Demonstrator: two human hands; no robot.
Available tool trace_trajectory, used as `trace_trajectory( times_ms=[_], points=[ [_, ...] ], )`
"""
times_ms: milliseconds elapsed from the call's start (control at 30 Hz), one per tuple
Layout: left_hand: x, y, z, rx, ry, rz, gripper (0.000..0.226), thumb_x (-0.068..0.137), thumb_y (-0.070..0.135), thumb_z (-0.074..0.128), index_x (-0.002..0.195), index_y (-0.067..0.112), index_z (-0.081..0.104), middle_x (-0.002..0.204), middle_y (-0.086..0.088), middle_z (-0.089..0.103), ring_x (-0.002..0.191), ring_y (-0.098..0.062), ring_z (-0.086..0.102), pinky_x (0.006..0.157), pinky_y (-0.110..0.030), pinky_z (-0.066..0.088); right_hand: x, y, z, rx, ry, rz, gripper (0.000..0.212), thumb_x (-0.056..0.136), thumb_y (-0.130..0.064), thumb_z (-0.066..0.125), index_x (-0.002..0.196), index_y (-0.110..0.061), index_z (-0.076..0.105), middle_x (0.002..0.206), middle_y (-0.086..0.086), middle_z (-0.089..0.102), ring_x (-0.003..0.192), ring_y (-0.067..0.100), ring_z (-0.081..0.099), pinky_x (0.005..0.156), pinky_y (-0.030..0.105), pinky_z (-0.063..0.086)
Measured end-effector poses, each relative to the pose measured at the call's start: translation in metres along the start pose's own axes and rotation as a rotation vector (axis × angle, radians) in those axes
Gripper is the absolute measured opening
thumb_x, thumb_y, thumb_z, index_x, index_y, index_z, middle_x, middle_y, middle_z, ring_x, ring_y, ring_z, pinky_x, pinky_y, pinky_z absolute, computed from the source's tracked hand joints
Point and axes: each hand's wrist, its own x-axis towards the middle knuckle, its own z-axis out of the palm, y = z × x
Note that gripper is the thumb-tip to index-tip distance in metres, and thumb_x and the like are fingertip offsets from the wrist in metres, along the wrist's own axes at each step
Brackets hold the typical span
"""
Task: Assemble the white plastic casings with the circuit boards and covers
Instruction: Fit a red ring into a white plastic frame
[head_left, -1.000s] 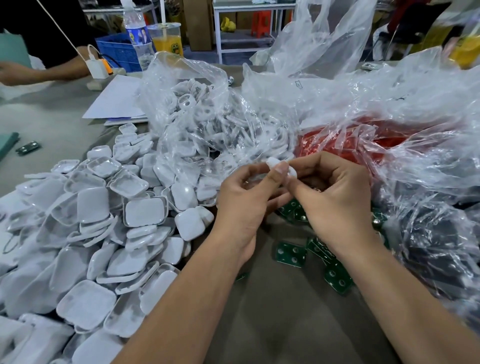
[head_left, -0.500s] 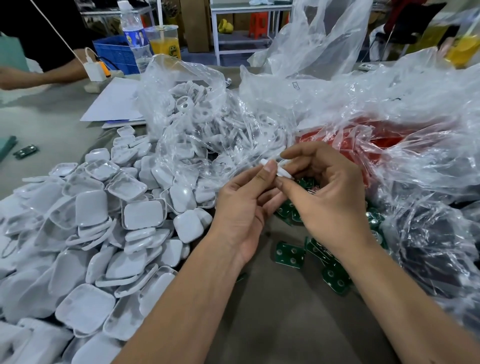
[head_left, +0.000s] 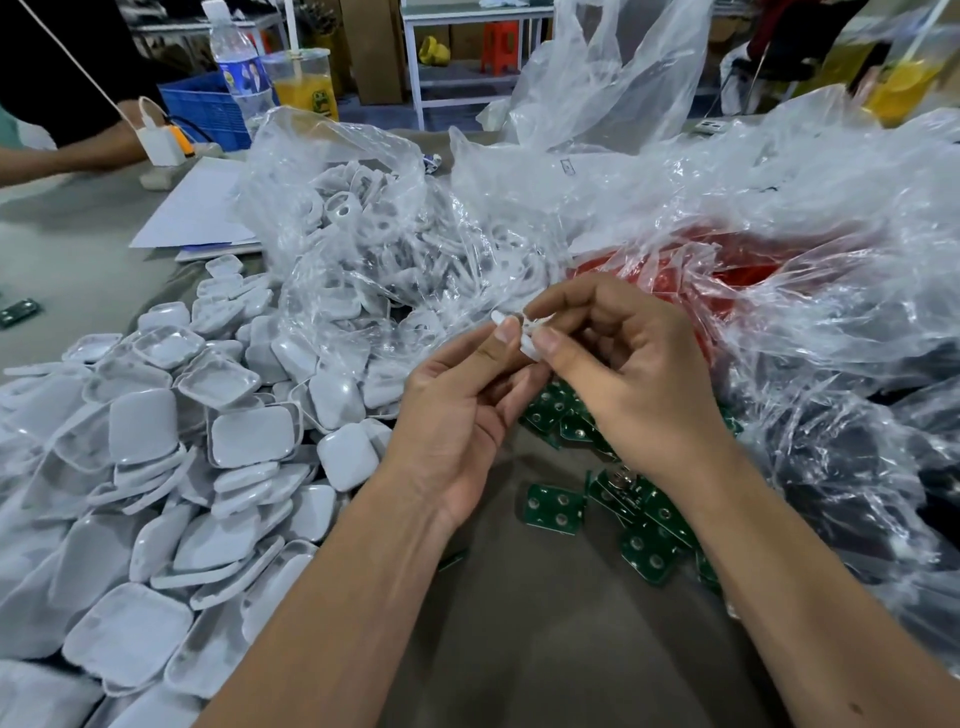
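While we pinch one white casing (head_left: 525, 340) between left hand (head_left: 457, 415) and right hand (head_left: 631, 374), above the circuit boards (head_left: 553, 506), uneven pressing could slip it from our fingertips into the casing pile (head_left: 171, 441).

To your left lies the heap of white square plastic casings (head_left: 156, 457); the small green circuit boards (head_left: 553, 506) lie under your hands, clear plastic bags (head_left: 395, 249) behind.

white casing (head_left: 524, 338): small, edge-on, pinched between both hands' fingertips | casing shells (head_left: 156, 467): heaped loose, left of the hands | green circuit boards (head_left: 553, 506): scattered flat beneath the hands
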Motion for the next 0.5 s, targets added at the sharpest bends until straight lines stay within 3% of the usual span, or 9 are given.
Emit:
trace_trajectory(
  times_ms=[100,267,400,500],
  points=[
    [0.0000,-0.0027,0.0010,-0.024,-0.057,0.002,0.020,0.080,0.011,0.075,0.098,0.003,0.076,0.097,-0.012,0.077,0.085,-0.016,0.074,0.072,-0.021,0.060,0.0009,-0.0025,-0.0033,0.067,0.048,0.007,0.013,0.091,-0.006,0.077,0.099,-0.016,0.073,0.080,0.003,0.074,0.075,0.011,0.075,0.070,0.024,0.060],
    [0.0007,-0.0022,0.0007,-0.023,-0.070,0.002,0.020,0.081,0.012,0.075,0.098,0.004,0.078,0.102,-0.013,0.077,0.087,-0.015,0.074,0.075,-0.021,0.060,0.0006,-0.0016,-0.0017,0.062,0.068,0.012,0.010,0.090,-0.006,0.079,0.096,-0.013,0.075,0.082,0.007,0.075,0.077,0.023,0.075,0.073,0.035,0.064],
    [-0.0001,-0.0028,0.0017,-0.050,-0.059,-0.013,0.027,0.083,0.012,0.073,0.107,0.001,0.073,0.122,-0.024,0.071,0.094,-0.017,0.072,0.080,-0.022,0.061,0.0018,0.0014,-0.0013,0.046,0.057,0.015,0.009,0.091,-0.009,0.079,0.097,-0.013,0.075,0.081,0.006,0.073,0.076,0.021,0.074,0.074,0.035,0.063],
    [0.0010,-0.0030,0.0001,-0.049,-0.068,-0.024,0.022,0.081,0.012,0.073,0.101,0.004,0.077,0.111,-0.019,0.074,0.089,-0.015,0.072,0.080,-0.022,0.061,0.0022,0.0034,-0.0011,0.062,0.051,0.034,0.011,0.089,-0.008,0.080,0.097,-0.014,0.075,0.082,0.005,0.075,0.078,0.023,0.075,0.075,0.038,0.064]
  ],
)
